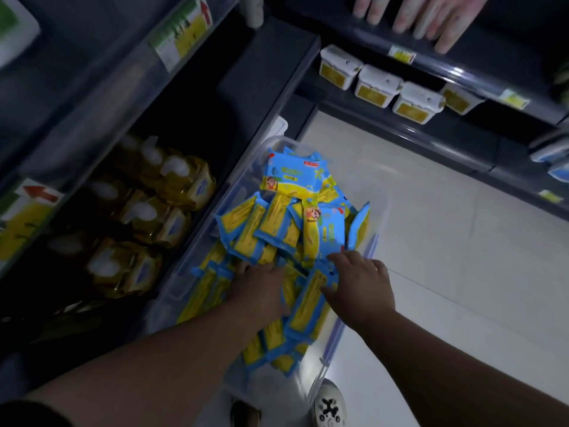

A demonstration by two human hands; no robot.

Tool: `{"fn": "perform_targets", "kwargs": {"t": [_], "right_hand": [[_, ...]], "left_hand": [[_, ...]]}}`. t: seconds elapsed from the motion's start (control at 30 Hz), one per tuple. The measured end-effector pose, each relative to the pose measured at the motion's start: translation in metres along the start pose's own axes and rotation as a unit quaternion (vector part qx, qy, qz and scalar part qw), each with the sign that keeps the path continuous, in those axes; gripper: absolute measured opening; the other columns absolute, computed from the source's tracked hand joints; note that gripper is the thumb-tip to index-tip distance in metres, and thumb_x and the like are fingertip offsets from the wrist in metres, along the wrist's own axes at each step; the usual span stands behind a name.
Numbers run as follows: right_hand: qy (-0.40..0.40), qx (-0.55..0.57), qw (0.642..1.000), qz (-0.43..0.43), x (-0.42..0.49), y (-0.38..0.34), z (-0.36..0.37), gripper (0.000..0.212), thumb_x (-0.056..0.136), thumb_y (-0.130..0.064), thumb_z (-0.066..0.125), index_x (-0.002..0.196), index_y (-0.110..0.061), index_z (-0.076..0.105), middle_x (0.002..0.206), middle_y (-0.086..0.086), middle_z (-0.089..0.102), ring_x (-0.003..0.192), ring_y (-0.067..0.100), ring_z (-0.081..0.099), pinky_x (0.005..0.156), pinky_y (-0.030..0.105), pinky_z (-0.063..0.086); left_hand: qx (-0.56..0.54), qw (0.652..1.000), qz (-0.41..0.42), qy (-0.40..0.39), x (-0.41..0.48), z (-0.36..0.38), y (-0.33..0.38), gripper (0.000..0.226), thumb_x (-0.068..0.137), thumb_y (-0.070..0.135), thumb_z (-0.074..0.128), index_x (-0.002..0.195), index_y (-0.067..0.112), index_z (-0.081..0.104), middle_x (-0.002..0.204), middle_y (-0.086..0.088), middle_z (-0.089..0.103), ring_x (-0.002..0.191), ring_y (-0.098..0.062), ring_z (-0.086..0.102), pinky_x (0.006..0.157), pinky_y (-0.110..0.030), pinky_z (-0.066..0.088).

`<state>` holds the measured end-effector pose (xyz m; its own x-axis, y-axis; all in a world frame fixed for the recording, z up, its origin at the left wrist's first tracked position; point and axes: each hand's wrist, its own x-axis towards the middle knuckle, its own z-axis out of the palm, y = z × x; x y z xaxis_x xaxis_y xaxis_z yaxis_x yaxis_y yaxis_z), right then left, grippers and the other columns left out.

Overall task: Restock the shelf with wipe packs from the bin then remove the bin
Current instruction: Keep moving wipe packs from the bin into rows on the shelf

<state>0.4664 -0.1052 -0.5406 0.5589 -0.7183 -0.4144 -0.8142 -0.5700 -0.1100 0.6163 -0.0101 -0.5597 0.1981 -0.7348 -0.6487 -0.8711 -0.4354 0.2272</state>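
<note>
A clear plastic bin (276, 142) stood on the pale floor (446, 241) between two dark shelf units, heaped with blue and yellow wipe packs (294, 183). The packs filled it from the far end to the near end, some flat on top and many standing on edge.

Both hands were down in the near half of the bin. The left hand (264, 288) lay toward the bin's left wall, its fingers pushed in among the upright packs. They were blurred and partly buried, so I could not tell whether they gripped anything. The right hand (360, 282) lay beside the right wall with its fingers spread wide over the tops of the packs. Its thumb lay against one pack standing on edge (308, 306), which sat between the two hands. No pack was lifted clear of the heap.

Bottles of yellow liquid (172, 186) filled the low shelf along the bin's left side. White tubs (378, 84) lined a shelf beyond the far right corner. Another person's hand (431, 20) rested on the shelf edge above them. A white shoe (329, 405) showed at the bin's near end.
</note>
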Motion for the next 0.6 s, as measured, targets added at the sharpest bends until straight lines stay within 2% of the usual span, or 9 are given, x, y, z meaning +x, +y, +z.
{"fn": "perform_targets", "kwargs": {"t": [0.13,0.2,0.23,0.3,0.37,0.47,0.53,0.6], "right_hand": [[-0.002,-0.012,1.000,-0.004,-0.007,0.001,0.001,0.051,0.090,-0.045,0.053,0.138,-0.037,0.039,0.139,-0.010,0.043,0.130,0.015,0.042,0.117,0.042,0.005],[0.002,-0.005,1.000,-0.004,-0.007,0.000,-0.001,0.050,0.090,-0.044,0.053,0.138,-0.036,0.041,0.139,-0.009,0.044,0.130,0.015,0.042,0.118,0.044,0.000],[0.005,0.002,1.000,-0.009,-0.006,-0.001,-0.002,0.049,0.091,-0.044,0.053,0.137,-0.035,0.042,0.138,-0.009,0.045,0.130,0.015,0.043,0.118,0.043,0.001],[0.031,0.054,0.998,-0.022,-0.003,-0.004,-0.005,0.045,0.091,-0.043,0.054,0.135,-0.032,0.047,0.135,-0.006,0.050,0.126,0.016,0.047,0.116,0.037,0.014],[0.048,0.189,0.981,-0.007,-0.001,-0.011,-0.012,0.040,0.094,-0.040,0.054,0.131,-0.027,0.054,0.129,-0.003,0.055,0.119,0.018,0.053,0.102,0.032,0.034],[0.012,0.398,0.916,0.041,0.001,-0.027,-0.026,0.034,0.096,-0.045,0.047,0.124,-0.029,0.059,0.111,-0.006,0.064,0.106,0.014,0.062,0.090,0.031,0.047],[-0.037,0.530,0.845,0.063,0.000,-0.039,-0.037,0.032,0.096,-0.049,0.044,0.115,-0.031,0.063,0.104,-0.007,0.067,0.100,0.015,0.065,0.089,0.039,0.054],[-0.081,0.626,0.770,0.091,-0.001,-0.046,-0.045,0.032,0.097,-0.046,0.047,0.111,-0.024,0.065,0.099,-0.002,0.068,0.091,0.016,0.067,0.082,0.038,0.058]], "left_hand": [[0.002,0.999,0.002,0.044,0.000,0.007,0.004,0.076,0.083,0.046,0.067,0.146,0.023,0.030,0.143,0.002,0.042,0.132,-0.023,0.036,0.118,-0.039,0.015],[-0.036,0.998,0.002,0.055,-0.002,0.000,0.006,0.066,0.086,0.040,0.067,0.143,0.023,0.038,0.138,0.001,0.047,0.130,-0.023,0.039,0.117,-0.037,0.018],[-0.077,0.995,-0.004,0.059,-0.004,-0.005,0.007,0.060,0.088,0.037,0.065,0.141,0.022,0.040,0.137,0.000,0.047,0.128,-0.023,0.042,0.114,-0.038,0.024],[-0.180,0.979,-0.021,0.091,-0.009,-0.018,0.007,0.050,0.092,0.030,0.063,0.138,0.022,0.046,0.138,-0.001,0.045,0.121,-0.024,0.048,0.103,-0.038,0.040],[-0.255,0.952,-0.022,0.166,-0.016,-0.032,0.007,0.041,0.093,0.025,0.062,0.132,0.022,0.051,0.134,0.000,0.046,0.116,-0.021,0.052,0.093,-0.034,0.046],[-0.312,0.912,0.028,0.266,-0.027,-0.046,0.009,0.034,0.091,0.017,0.063,0.125,0.019,0.058,0.121,0.003,0.051,0.108,-0.016,0.053,0.084,-0.020,0.041],[-0.319,0.904,0.068,0.278,-0.034,-0.049,0.015,0.034,0.091,0.011,0.061,0.125,0.017,0.059,0.119,0.002,0.054,0.108,-0.014,0.053,0.083,-0.014,0.037],[-0.327,0.903,0.093,0.264,-0.039,-0.043,0.020,0.038,0.089,0.005,0.061,0.126,0.015,0.060,0.121,-0.001,0.057,0.111,-0.015,0.054,0.089,-0.016,0.040]]}}
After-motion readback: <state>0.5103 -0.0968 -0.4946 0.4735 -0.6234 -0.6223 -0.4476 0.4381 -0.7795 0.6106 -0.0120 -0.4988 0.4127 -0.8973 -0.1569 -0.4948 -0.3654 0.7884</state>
